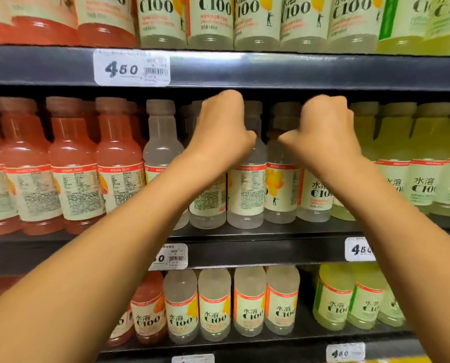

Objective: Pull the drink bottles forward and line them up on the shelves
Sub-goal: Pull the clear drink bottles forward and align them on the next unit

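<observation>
The middle shelf (258, 233) carries rows of C100 drink bottles: red ones (74, 163) at left, clear ones in the centre, yellow-green ones (425, 163) at right. My left hand (220, 129) curls round the neck of a clear bottle (208, 205) whose top it hides. My right hand (323, 132) curls round the neck of another clear bottle (314, 195). Between the hands stand two more clear bottles (247, 195), one turned label-back. Both forearms reach up from the bottom of the view.
The upper shelf edge (271, 70) with a 4.50 price tag (132, 67) hangs just above my knuckles. Below, another shelf (245, 347) holds red, clear and green bottles (214, 305), with a gap right of the clear ones.
</observation>
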`<action>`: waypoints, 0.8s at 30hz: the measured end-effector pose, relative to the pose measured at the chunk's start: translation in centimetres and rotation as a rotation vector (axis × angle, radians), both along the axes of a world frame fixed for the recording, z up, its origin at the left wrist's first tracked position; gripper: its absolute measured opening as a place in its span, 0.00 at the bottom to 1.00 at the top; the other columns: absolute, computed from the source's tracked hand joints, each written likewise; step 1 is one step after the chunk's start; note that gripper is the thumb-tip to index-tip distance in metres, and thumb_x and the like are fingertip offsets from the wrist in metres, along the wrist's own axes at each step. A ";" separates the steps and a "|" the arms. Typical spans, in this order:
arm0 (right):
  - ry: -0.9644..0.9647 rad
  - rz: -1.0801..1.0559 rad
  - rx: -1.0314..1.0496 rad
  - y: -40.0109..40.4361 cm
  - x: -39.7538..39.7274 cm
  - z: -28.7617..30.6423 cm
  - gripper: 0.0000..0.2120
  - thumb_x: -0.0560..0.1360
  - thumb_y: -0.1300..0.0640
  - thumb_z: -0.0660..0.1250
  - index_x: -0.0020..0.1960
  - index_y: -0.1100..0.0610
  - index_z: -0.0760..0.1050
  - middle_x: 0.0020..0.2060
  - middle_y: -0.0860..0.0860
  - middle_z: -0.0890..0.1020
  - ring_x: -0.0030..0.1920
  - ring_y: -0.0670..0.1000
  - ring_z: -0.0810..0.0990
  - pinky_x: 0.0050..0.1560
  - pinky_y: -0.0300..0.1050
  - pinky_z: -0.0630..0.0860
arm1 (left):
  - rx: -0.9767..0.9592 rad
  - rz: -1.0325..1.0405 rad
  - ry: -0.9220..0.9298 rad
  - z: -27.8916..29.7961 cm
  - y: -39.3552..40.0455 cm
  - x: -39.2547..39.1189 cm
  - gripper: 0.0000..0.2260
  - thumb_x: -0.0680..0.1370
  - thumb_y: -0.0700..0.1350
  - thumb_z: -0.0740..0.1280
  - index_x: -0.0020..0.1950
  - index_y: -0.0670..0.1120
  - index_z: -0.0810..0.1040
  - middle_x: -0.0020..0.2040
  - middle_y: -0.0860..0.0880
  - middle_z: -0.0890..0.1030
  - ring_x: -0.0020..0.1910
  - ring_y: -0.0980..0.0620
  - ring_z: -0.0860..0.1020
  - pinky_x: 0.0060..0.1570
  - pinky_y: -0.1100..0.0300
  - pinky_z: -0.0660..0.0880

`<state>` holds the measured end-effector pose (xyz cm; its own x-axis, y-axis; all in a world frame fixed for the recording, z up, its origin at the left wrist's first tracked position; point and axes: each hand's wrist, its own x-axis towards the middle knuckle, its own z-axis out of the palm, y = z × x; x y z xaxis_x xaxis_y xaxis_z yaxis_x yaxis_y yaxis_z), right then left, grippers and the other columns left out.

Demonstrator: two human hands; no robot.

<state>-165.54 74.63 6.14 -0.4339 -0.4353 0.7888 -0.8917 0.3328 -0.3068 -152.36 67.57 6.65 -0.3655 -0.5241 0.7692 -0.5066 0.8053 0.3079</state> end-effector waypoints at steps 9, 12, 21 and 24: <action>-0.119 0.183 0.111 1.2 -1.4 1.2 0.13 0.69 0.49 0.74 0.45 0.58 0.81 0.40 0.55 0.82 0.40 0.52 0.79 0.32 0.42 0.74 | -0.089 0.046 0.066 -0.3 0.4 -0.2 0.16 0.68 0.54 0.77 0.38 0.44 0.76 0.40 0.45 0.78 0.41 0.43 0.78 0.35 0.55 0.72; -0.133 0.236 0.120 1.7 -1.4 1.3 0.15 0.70 0.47 0.75 0.46 0.58 0.81 0.41 0.55 0.82 0.43 0.53 0.80 0.39 0.45 0.76 | -0.016 0.014 0.037 -0.5 0.6 -0.2 0.14 0.72 0.50 0.72 0.36 0.43 0.71 0.36 0.46 0.75 0.37 0.45 0.76 0.29 0.58 0.66; -0.241 0.299 0.172 1.9 -1.7 1.4 0.13 0.73 0.51 0.73 0.47 0.60 0.79 0.42 0.58 0.81 0.43 0.55 0.79 0.40 0.47 0.77 | 0.042 0.067 0.064 0.3 -0.3 0.6 0.13 0.69 0.48 0.76 0.45 0.39 0.81 0.42 0.43 0.83 0.44 0.47 0.80 0.45 0.48 0.79; -0.224 0.293 0.176 1.7 -1.9 1.4 0.13 0.72 0.50 0.74 0.47 0.59 0.79 0.42 0.57 0.80 0.43 0.56 0.79 0.42 0.49 0.78 | -0.016 0.100 0.094 -0.1 -0.4 0.2 0.16 0.68 0.51 0.77 0.44 0.39 0.82 0.40 0.44 0.83 0.43 0.48 0.80 0.43 0.48 0.80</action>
<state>-167.40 76.37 7.52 -0.4241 -0.6858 0.5914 -0.8740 0.1390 -0.4656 -152.16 67.21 6.54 -0.2385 -0.5417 0.8060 -0.5541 0.7575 0.3452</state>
